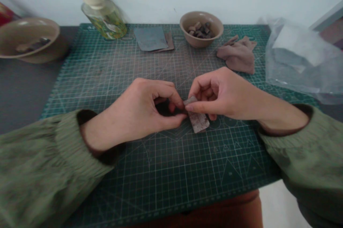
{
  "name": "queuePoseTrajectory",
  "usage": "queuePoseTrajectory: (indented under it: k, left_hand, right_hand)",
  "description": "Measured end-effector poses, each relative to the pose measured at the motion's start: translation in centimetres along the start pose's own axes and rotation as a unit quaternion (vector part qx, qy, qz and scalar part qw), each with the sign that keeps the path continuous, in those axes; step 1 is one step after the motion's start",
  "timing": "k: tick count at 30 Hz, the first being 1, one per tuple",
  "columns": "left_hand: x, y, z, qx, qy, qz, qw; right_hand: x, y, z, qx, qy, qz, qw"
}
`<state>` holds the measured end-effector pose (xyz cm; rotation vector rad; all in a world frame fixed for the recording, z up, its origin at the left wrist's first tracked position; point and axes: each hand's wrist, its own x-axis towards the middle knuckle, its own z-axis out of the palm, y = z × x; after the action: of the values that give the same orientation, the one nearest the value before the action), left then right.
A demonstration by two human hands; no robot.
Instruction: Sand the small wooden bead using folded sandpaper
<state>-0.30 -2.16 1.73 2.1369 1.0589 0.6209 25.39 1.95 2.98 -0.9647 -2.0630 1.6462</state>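
Note:
Above the middle of the green cutting mat, my right hand pinches a small worn grey-brown strip between thumb and fingers. The strip hangs down at a tilt, its lower end showing below my thumb. My left hand is closed in a pinch just left of the strip, thumb and index fingertips together at its edge. Whatever lies between those left fingertips is too small and dark to make out. The two hands' fingertips nearly meet.
At the back stand a bowl of small dark and brown pieces, grey sheets and a reed diffuser bottle. A crumpled brown cloth and a clear plastic bag lie right. Another bowl stands far left.

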Motion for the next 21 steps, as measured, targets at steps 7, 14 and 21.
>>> queuePoseTrajectory:
  k: [7,14,21]
  left_hand:
    - [0.03,0.03,0.06,-0.003,0.002,-0.006,1.0]
    - [-0.07,-0.19,0.05,0.0,0.001,-0.005,1.0]
    - [-0.04,-0.27,0.01,-0.001,-0.001,-0.002,1.0]
  right_hand:
    - [0.03,-0.01,0.02,0.002,0.002,0.003,1.0]
    - [0.0,0.03,0.2,0.004,0.004,-0.001,1.0]
    - [-0.04,-0.15,0.03,-0.006,-0.001,-0.009,1.0]
